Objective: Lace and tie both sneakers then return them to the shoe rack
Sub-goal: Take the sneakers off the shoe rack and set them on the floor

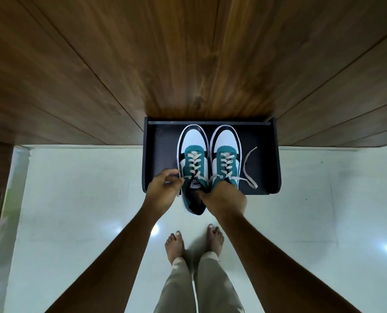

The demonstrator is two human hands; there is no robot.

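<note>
Two teal, white and black sneakers stand side by side on a low black shoe rack (267,159), toes pointing away from me. The left sneaker (192,154) has its heel hanging over the rack's front edge. My left hand (163,190) pinches its loose cream lace end at the left side of the shoe. My right hand (224,199) grips the two sneakers at their collars, covering the heel of the right sneaker (226,154). A loose lace (247,168) of the right sneaker trails untied across the rack to the right.
The rack stands on a glossy white tiled floor (75,211) against a dark wooden panelled wall (188,64). My bare feet (194,245) stand just in front of the rack. A wooden edge runs along the far left.
</note>
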